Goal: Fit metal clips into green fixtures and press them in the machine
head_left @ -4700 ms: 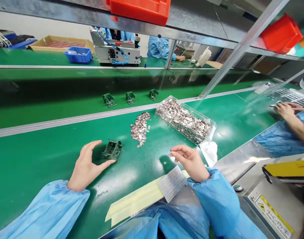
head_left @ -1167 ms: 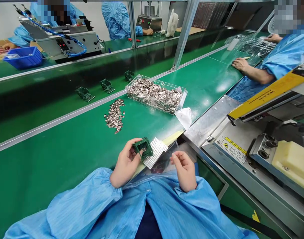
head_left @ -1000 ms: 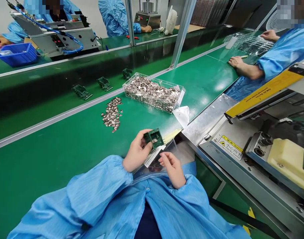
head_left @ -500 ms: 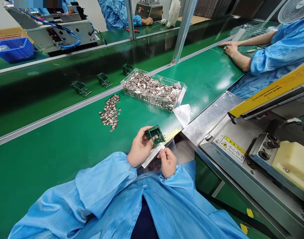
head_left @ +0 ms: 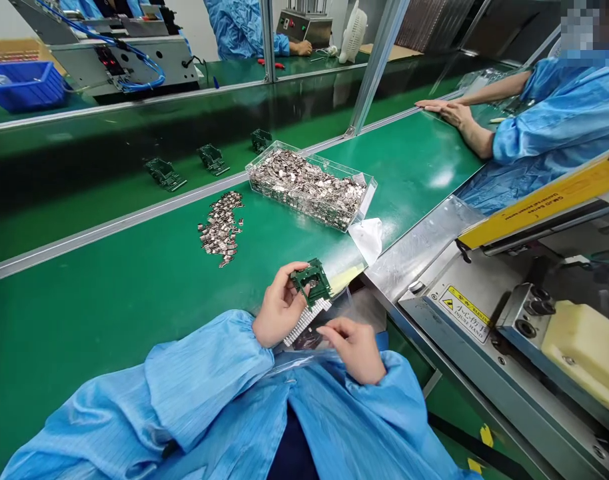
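Note:
My left hand (head_left: 279, 308) is closed around a dark green plastic frame (head_left: 312, 283) with a square opening, its thumb at the opening. Beneath the frame, against the same hand, runs a pale ribbed strip (head_left: 300, 325) slanting down to the left. My right hand (head_left: 357, 348) is apart from the strip, to its lower right, thumb and forefinger pinched together. A tiny pale speck shows near those fingertips; whether they hold it I cannot tell. Under the hands lies a clear plastic bag (head_left: 309, 357), partly hidden.
A clear box (head_left: 309, 187) full of small metal pieces stands ahead, a loose pile of metal pieces (head_left: 222, 227) left of it. Several green frames (head_left: 164, 175) sit behind the metal rail. A machine (head_left: 472, 313) borders the right side. A co-worker's hands (head_left: 449, 113) rest at the far right.
My right hand has moved from the strip's edge to the lower right, away from it. The left hand still holds the frame and strip. The co-worker's hands have shifted slightly left.

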`<state>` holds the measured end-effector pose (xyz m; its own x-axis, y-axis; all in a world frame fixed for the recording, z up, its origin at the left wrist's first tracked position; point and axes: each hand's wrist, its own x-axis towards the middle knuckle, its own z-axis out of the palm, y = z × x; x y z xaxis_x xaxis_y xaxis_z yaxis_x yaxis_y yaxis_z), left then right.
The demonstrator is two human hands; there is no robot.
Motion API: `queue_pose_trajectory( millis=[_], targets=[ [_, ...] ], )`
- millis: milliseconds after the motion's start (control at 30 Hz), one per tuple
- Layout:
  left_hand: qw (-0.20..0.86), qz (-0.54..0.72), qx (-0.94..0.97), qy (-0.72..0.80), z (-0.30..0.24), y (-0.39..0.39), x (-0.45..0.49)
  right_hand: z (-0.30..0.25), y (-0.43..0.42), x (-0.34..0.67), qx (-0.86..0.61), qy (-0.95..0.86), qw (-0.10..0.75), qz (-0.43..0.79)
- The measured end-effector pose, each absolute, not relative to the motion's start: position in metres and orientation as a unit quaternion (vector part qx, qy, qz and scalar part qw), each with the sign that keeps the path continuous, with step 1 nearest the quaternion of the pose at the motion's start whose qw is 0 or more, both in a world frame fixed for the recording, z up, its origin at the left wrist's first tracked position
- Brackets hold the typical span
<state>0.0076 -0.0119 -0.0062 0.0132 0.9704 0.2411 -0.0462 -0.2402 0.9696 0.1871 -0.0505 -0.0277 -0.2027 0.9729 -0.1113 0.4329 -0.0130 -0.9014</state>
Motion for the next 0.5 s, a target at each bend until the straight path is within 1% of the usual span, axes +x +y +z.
queue_pose_trajectory(
  millis=[133, 267, 367, 500],
  targets=[
    [0.457, 0.535, 0.562, 0.434, -0.005, -0.018, 0.006, 0.016, -0.044, 0.185, -0.519, -0.643, 0.421, 0.374],
    [0.455, 0.516, 0.579, 0.437, -0.005, -0.021, 0.003, 0.028, -0.030, 0.167, -0.464, -0.683, 0.504, 0.253],
    [0.440, 0.511, 0.600, 0.430, -0.005, -0.022, 0.002, 0.024, -0.023, 0.154, -0.468, -0.690, 0.516, 0.197],
    [0.422, 0.506, 0.618, 0.429, -0.003, -0.023, 0.002, 0.020, -0.023, 0.144, -0.497, -0.687, 0.502, 0.171]
  ],
)
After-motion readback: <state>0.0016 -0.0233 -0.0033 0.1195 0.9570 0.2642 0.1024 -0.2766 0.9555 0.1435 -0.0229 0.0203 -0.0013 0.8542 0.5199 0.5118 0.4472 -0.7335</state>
